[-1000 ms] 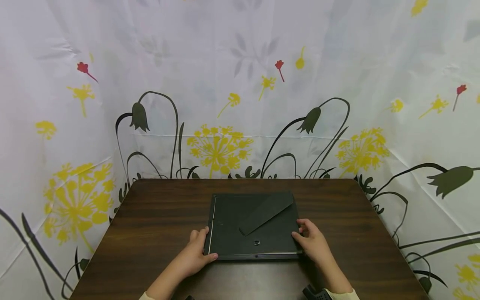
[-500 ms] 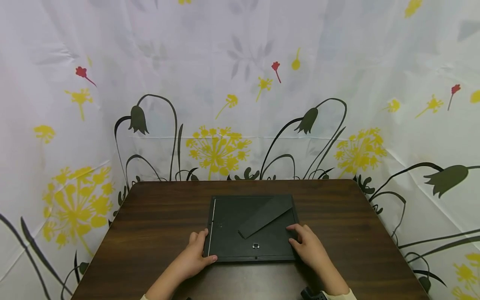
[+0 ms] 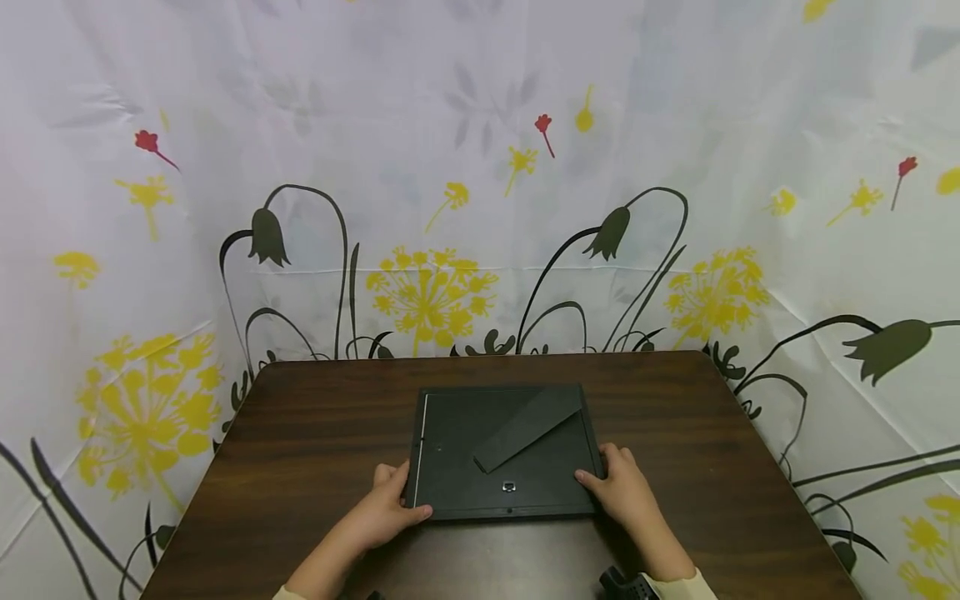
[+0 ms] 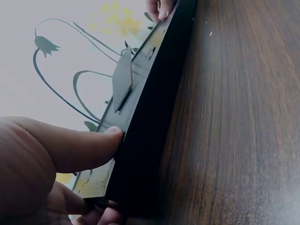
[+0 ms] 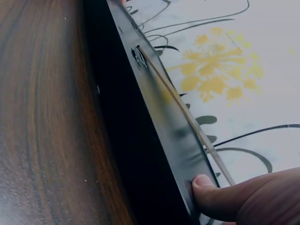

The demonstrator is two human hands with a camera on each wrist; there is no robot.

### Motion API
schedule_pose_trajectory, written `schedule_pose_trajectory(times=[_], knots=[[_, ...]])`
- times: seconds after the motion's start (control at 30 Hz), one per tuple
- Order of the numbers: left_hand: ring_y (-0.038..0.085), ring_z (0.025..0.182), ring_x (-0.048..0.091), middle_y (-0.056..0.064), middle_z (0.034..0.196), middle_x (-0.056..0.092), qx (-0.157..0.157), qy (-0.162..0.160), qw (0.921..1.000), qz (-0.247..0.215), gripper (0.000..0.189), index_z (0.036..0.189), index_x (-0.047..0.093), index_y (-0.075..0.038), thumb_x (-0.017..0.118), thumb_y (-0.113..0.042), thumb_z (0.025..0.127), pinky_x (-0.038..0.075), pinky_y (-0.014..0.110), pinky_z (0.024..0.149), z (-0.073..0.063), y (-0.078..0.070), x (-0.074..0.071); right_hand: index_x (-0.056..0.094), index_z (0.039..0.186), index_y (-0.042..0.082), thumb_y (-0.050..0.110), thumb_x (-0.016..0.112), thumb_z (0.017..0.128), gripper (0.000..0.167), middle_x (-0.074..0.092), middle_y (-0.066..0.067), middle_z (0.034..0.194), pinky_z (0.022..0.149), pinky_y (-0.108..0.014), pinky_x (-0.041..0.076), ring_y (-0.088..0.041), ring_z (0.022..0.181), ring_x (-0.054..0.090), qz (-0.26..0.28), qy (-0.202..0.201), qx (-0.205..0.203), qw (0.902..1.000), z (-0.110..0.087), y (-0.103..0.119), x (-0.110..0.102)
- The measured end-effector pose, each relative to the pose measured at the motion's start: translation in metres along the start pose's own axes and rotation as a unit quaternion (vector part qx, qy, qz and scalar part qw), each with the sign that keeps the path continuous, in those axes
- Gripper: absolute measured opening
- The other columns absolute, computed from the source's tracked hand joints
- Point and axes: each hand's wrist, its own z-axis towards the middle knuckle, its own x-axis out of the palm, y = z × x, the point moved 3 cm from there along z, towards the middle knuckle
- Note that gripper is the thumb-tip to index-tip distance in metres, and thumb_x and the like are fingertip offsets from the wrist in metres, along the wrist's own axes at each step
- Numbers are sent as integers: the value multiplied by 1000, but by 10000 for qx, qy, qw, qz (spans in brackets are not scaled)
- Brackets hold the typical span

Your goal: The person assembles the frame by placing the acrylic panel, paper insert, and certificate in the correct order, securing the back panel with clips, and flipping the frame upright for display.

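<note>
Left hand (image 3: pixel 384 506): I'm gripping a flat black rectangular frame (image 3: pixel 452 454) at eight o'clock.
Frame: showing its back at the middle of a brown wood-grain table (image 3: pixel 307 433).
Right hand (image 3: pixel 625 492): I'm pinching its edge just past three o'clock.

A pale yellow left sleeve (image 3: pixel 287 594) and a matching right sleeve (image 3: pixel 686 586) are leaving the left hand (image 3: pixel 385 512) and the right hand (image 3: pixel 622 490) bare, while a blocky black device (image 3: pixel 628 586) is sitting by the right sleeve (a dark tip (image 3: pixel 377 596) is showing near the left, too little to identify).
</note>
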Motion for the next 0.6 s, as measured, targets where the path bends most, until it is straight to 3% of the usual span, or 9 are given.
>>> schedule_pose_trajectory(times=[0.13,0.27,0.47,0.6], knots=[[31,105,35,18,123,32,-72,46,9997,-224,88,166,35,5,83,-18,97,38,25,84,-2,3,-1,63,137,2,37,85,97,58,63,-16,117,82,-47,53,-24,95,62,124,-28,10,9999,2,-5,4],[30,104,41,21,133,36,-566,-20,9967,-587,81,165,42,-1,84,-11,95,39,29,81,-2,7,-3,64,129,7,35,86,96,49,61,-11,112,78,-39,48,-21,92,59,398,-113,81,9991,1,-8,5],[29,105,46,21,137,40,-791,-186,9944,-669,74,159,49,-2,83,-1,93,42,29,80,3,7,-6,64,126,10,31,83,99,39,58,-15,122,83,-41,48,-27,100,59,952,-230,218,9950,-3,-7,4],[31,108,44,21,140,39,-847,-138,9939,-687,77,160,47,-4,83,-2,93,41,31,82,4,8,-5,67,126,11,23,79,102,29,63,-17,129,83,-37,48,-25,102,60,1573,-262,413,9863,-7,-9,3]])
